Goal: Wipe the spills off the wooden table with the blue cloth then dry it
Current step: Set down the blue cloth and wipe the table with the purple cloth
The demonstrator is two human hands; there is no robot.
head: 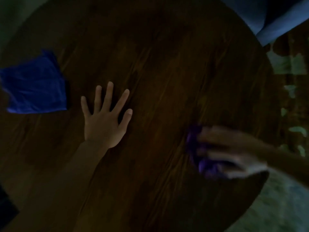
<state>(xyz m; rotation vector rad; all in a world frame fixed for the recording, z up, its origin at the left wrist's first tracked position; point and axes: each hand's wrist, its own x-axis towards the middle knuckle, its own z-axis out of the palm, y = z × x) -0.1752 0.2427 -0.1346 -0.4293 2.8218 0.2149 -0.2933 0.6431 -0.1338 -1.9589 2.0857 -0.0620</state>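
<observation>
A bunched blue cloth (199,158), violet in the dim light, lies on the wooden table (158,64) near its right edge, under the blurred right hand (232,153). I cannot tell whether its fingers grip the cloth or only press it. The left hand (103,121) lies flat mid-table, fingers spread, holding nothing. A second blue cloth (35,84) lies spread at the table's left edge, near that hand but apart from it.

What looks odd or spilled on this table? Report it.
No spill shows on the dim wooden table. One oddity: a second blue cloth lies rumpled and untouched at the left, while the blurred right hand covers a bunched cloth near the right edge. The left hand lies flat.
</observation>
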